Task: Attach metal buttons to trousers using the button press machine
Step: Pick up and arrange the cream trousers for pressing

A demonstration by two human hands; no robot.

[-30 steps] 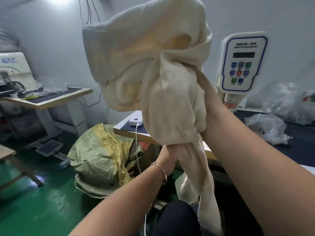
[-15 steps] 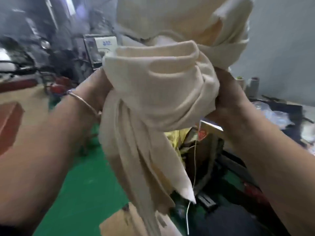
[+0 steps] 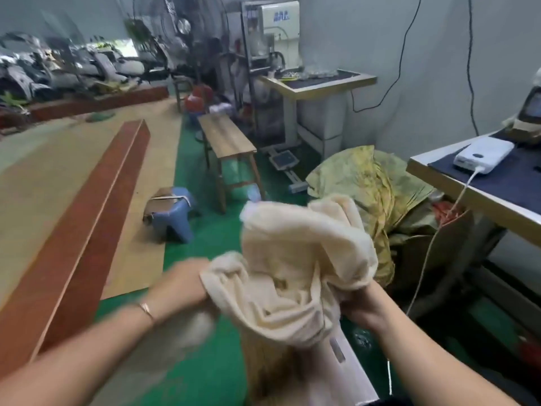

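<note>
Trousers bunched low between both hands

Hands meet low in the middle of the view, both forearms reaching in from the bottom corners. The left hand (image 3: pixel 181 288) (a thin bangle (image 3: pixel 146 309) on its wrist) grips the left fold of the cream trousers (image 3: pixel 295 271), fingers curled into the cloth, though it is blurred. The right hand (image 3: pixel 358 307) clutches the lower right edge of the bundle, its fingers mostly buried under fabric. The trousers sit crumpled in the air between the two hands, over the green floor (image 3: pixel 210 235), with more cloth trailing down out of focus below.

To the right, the table (image 3: pixel 468 197) edge stands near the bundle but apart from it; a white power bank (image 3: pixel 483 153) lies on its dark mat with a cable hanging off the edge. A yellow-green sack (image 3: pixel 371 183) slumps on the floor just behind the trousers, against the table's side. Ahead and left the floor is open as far as a blue stool (image 3: pixel 171 218) and a wooden bench (image 3: pixel 228 139); a long red-brown board (image 3: pixel 87 230) runs along the left. A white machine (image 3: pixel 278 33) on its own stand sits well back by the wall.

Half a second ago the bundle was held up high, filling the view, with the hands at either side of it; now it is lower and the head has turned left, so the room shows. A second ago the control panel on the right was in sight; it is out of frame now.
</note>
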